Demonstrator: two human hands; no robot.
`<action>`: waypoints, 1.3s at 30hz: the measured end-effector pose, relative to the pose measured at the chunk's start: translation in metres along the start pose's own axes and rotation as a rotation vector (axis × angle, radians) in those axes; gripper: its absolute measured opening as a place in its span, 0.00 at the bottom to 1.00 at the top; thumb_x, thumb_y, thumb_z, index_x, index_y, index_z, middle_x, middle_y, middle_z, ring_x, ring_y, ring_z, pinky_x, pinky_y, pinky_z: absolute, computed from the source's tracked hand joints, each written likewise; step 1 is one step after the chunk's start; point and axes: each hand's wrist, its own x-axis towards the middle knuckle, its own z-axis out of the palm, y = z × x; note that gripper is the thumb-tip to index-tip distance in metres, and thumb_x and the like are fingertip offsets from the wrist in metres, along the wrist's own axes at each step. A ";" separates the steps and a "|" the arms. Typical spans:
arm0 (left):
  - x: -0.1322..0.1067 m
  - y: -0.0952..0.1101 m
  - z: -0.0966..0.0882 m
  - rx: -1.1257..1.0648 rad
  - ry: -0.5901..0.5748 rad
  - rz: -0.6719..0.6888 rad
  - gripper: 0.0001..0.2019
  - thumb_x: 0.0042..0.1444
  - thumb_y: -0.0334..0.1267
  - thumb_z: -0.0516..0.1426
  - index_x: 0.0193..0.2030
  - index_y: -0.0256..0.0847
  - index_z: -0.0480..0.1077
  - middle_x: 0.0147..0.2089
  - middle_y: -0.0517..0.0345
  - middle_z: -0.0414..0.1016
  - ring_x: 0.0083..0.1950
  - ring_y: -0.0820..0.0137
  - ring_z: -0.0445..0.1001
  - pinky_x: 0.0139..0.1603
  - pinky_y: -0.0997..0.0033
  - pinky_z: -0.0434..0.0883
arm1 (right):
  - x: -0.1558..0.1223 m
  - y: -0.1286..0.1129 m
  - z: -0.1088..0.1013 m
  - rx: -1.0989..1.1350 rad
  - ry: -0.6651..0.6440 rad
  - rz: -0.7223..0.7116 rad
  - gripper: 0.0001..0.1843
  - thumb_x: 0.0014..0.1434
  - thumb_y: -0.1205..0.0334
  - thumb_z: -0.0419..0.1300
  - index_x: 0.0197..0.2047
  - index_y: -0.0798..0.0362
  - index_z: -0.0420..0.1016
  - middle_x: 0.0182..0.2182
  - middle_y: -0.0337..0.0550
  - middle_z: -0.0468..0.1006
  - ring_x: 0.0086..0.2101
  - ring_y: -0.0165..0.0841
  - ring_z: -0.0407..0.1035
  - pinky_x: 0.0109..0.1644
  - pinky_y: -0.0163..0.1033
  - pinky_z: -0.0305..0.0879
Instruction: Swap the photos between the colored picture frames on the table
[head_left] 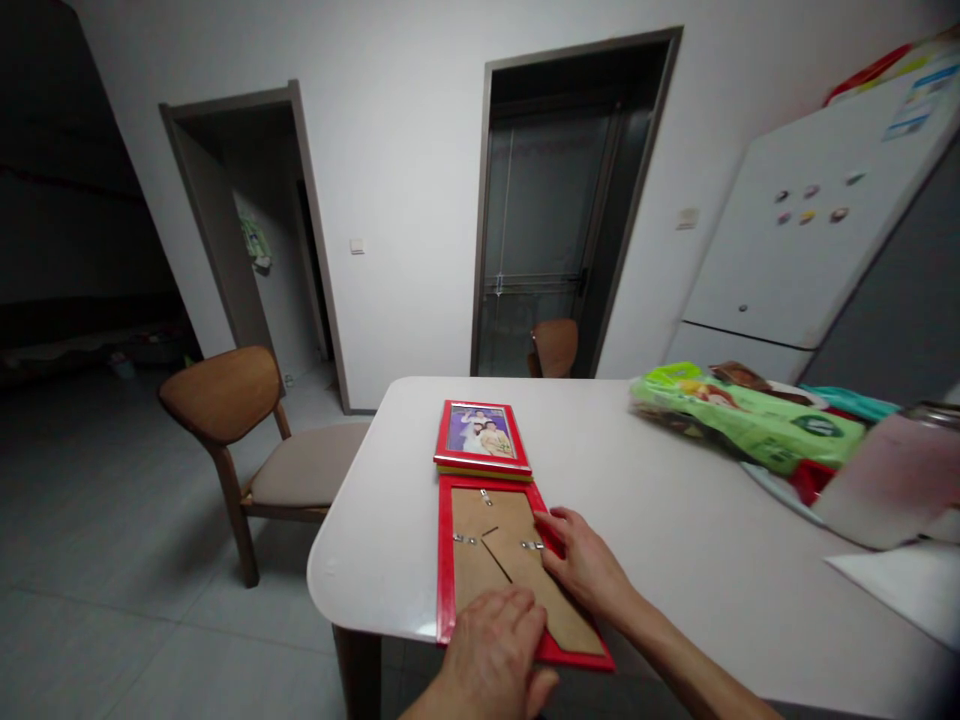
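At the lower centre of the view, a red rectangular picture frame [445, 570] lies face down near the front edge of the white round-cornered surface [660, 520], its brown cardboard backing [480, 520] turned up. The left hand [491, 650] comes in from the bottom edge and rests palm down on the near end of the backing, its fingers loosely bent and grasping nothing. The right hand [585, 560] reaches in from the lower right with the forearm angled across the surface. Its fingers are stretched out flat along the frame's right border, and the fingertips lie beside a small metal clip [531, 545]; it too is unclenched.

Just beyond the frame's far end sits a second red picture frame [482, 435], face up with a photo showing. A wooden chair with a beige seat [225, 400] stands at left. Green plastic packets [750, 420] lie at right, below a white refrigerator [810, 250].
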 end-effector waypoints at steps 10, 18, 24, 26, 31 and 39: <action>-0.022 -0.031 -0.026 -0.151 -0.006 -0.202 0.20 0.34 0.46 0.62 0.32 0.37 0.65 0.53 0.44 0.63 0.57 0.58 0.56 0.54 0.56 0.58 | 0.001 -0.010 -0.001 -0.042 -0.052 -0.013 0.15 0.51 0.60 0.46 0.35 0.51 0.73 0.38 0.44 0.67 0.34 0.31 0.65 0.38 0.33 0.59; -0.023 -0.032 -0.023 -0.210 0.022 -0.239 0.20 0.29 0.41 0.66 0.31 0.37 0.66 0.51 0.47 0.65 0.56 0.60 0.58 0.54 0.60 0.58 | 0.007 -0.016 -0.004 -0.143 -0.034 -0.029 0.16 0.52 0.59 0.46 0.38 0.52 0.72 0.35 0.45 0.69 0.33 0.32 0.64 0.35 0.34 0.57; -0.030 -0.029 -0.011 -0.227 0.044 -0.178 0.21 0.31 0.46 0.64 0.32 0.38 0.66 0.51 0.49 0.66 0.56 0.60 0.58 0.56 0.58 0.56 | 0.033 -0.038 0.009 -0.158 -0.031 -0.136 0.17 0.54 0.61 0.45 0.35 0.54 0.74 0.32 0.45 0.72 0.35 0.32 0.63 0.40 0.34 0.55; -0.030 -0.029 -0.008 -0.228 0.048 -0.175 0.22 0.31 0.46 0.64 0.33 0.38 0.66 0.50 0.49 0.66 0.55 0.60 0.58 0.55 0.58 0.56 | 0.041 -0.043 0.017 -0.165 -0.036 -0.113 0.17 0.54 0.61 0.45 0.33 0.54 0.75 0.29 0.45 0.72 0.33 0.32 0.63 0.39 0.35 0.55; -0.028 -0.031 -0.010 -0.237 0.034 -0.178 0.22 0.31 0.45 0.65 0.33 0.38 0.66 0.51 0.49 0.66 0.56 0.60 0.58 0.56 0.58 0.56 | 0.049 -0.046 0.031 -0.180 -0.008 -0.050 0.16 0.53 0.60 0.47 0.38 0.51 0.74 0.33 0.47 0.70 0.34 0.35 0.62 0.36 0.37 0.54; -0.025 -0.032 -0.011 -0.251 0.019 -0.190 0.21 0.30 0.46 0.65 0.31 0.38 0.66 0.52 0.49 0.65 0.56 0.60 0.57 0.55 0.58 0.57 | 0.033 -0.056 0.024 -0.104 -0.023 -0.138 0.17 0.52 0.58 0.49 0.43 0.50 0.71 0.38 0.47 0.70 0.38 0.36 0.61 0.40 0.38 0.54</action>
